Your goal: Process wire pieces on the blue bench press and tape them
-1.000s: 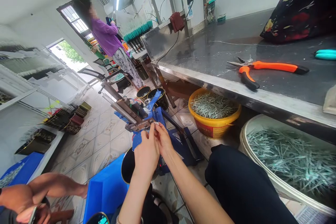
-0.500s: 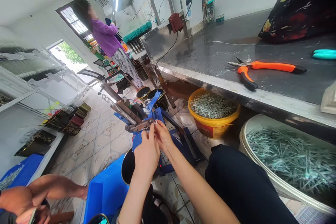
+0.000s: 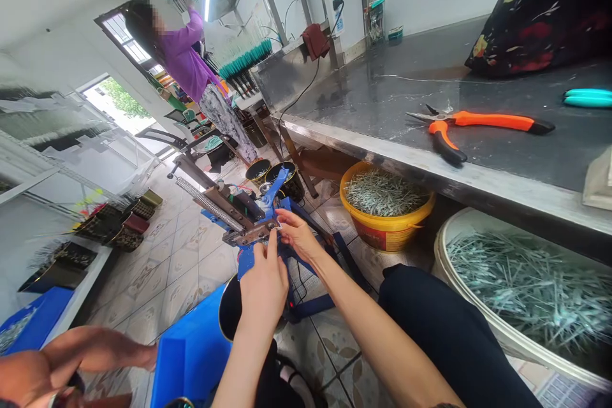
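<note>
A blue hand press [image 3: 276,201] with a long steel spring [image 3: 205,202] stands on the tiled floor in front of me. My left hand [image 3: 262,284] reaches up from below, its fingers pressed together against the press's metal jaw [image 3: 251,234]. My right hand [image 3: 299,236] sits just to the right, fingertips pinched at the same jaw. Whatever the fingers hold is too small to make out. A black round container [image 3: 228,309] sits under my left wrist.
A steel table [image 3: 363,102] at right carries orange-handled shears [image 3: 473,121]. Below it stand a yellow bucket [image 3: 382,239] and a white tub [image 3: 442,239], both holding thin pale sticks. A blue bin [image 3: 191,350] and another person's arm [image 3: 90,354] are at lower left. A person in purple [image 3: 186,64] stands farther back.
My right hand has shifted slightly up and right along the jaw, and my left fingers have stretched up toward it. The person in purple has raised an arm.
</note>
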The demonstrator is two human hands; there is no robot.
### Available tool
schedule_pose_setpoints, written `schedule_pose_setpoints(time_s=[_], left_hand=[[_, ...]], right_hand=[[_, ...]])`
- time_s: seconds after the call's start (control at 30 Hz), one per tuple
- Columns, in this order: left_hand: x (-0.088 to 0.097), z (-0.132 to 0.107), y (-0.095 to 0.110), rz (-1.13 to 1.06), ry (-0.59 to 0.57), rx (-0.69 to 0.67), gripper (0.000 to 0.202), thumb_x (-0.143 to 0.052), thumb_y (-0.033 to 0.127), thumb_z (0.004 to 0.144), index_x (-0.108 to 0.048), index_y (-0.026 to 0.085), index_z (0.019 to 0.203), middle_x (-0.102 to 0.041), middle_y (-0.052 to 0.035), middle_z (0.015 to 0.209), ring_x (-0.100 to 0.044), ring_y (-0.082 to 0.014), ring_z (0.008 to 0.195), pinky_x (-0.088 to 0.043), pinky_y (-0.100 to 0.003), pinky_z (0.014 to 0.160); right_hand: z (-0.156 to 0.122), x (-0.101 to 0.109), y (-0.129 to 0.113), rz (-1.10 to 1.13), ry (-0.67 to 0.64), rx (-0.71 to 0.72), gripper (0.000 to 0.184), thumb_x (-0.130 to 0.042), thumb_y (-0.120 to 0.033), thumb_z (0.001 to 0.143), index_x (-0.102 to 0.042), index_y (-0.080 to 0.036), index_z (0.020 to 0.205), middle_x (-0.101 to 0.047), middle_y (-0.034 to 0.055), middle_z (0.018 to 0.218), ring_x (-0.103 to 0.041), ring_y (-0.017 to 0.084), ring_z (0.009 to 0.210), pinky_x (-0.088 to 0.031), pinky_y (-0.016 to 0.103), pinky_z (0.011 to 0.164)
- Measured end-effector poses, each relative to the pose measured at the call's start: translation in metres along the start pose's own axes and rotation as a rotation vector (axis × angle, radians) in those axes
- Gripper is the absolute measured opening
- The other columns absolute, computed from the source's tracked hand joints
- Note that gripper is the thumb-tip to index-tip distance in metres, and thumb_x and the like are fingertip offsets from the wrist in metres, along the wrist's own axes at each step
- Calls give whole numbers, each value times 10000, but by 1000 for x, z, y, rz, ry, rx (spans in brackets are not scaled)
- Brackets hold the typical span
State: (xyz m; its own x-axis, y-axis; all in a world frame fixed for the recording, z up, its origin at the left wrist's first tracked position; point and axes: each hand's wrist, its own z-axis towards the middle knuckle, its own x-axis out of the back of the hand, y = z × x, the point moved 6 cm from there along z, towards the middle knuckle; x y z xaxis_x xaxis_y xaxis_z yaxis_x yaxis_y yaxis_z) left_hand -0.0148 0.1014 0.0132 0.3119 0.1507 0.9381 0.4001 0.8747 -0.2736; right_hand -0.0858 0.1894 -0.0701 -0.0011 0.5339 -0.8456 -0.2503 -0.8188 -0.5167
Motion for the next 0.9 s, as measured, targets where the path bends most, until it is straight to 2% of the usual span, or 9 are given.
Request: schedule_pose_setpoints(time_s=[0.17,0.33,0.4,0.53,0.6,0.7,0.8,0.9], left_hand=[[1,0,1,-10,-21,10,477,-259,309,881,-195,232,1348,-480,-82,999,-550,-136,536,-367,-256,407],[2,-1,4,-13,-2,18,480,-280,282,871,-215,214,1342,-486,-97,1018,-571,-150,583,-387,-251,422],[4,0,5,-22,22,16,474,-286,262,866,-240,198,1334,-491,-98,1027,-575,-155,595,-401,-254,431],[9,-5,4,-52,40,37,476,-309,249,858,-271,164,1325,-503,-105,1044,-580,-157,589,-424,-260,446],[13,-15,3,-78,43,59,470,-304,252,862,-285,151,1321,-505,-115,1068,-585,-159,586,-431,-267,449],[12,-43,0,-151,28,91,462,-287,237,866,-295,146,1319,-497,-125,1119,-591,-155,594,-437,-269,457],[2,-75,-6,-252,-23,125,469,-291,216,863,-288,144,1327,-493,-132,1141,-596,-145,611,-438,-251,484],[-11,-101,-16,-353,-56,169,471,-268,210,870,-265,156,1338,-495,-129,1130,-604,-148,652,-438,-243,519]], right_hand=[[1,0,-7,-109,10,-53,172,-698,-260,600,-635,-148,714,-496,-53,546,-370,42,467,-263,158,413],[-2,-9,-27,-229,-156,-59,202,-623,-302,668,-661,-143,786,-524,-18,634,-399,68,546,-291,183,461],[-5,-13,-37,-393,-188,-22,202,-635,-281,653,-653,-152,807,-544,-10,721,-416,75,594,-318,197,514],[-12,-24,-55,-790,-147,160,171,-653,-244,626,-624,-161,773,-517,-22,759,-413,87,646,-343,228,627],[-14,-30,-56,-900,-104,229,139,-637,-249,629,-608,-162,734,-495,-27,735,-399,92,631,-340,234,626],[-14,-33,-50,-937,12,266,116,-625,-237,616,-581,-166,696,-484,-36,678,-395,100,615,-337,239,620],[-14,-28,-43,-852,103,233,128,-630,-235,601,-589,-165,700,-508,-38,647,-413,105,612,-339,245,636],[-14,-23,-38,-723,72,145,182,-649,-274,586,-621,-165,729,-567,-25,681,-466,114,631,-352,255,661]])
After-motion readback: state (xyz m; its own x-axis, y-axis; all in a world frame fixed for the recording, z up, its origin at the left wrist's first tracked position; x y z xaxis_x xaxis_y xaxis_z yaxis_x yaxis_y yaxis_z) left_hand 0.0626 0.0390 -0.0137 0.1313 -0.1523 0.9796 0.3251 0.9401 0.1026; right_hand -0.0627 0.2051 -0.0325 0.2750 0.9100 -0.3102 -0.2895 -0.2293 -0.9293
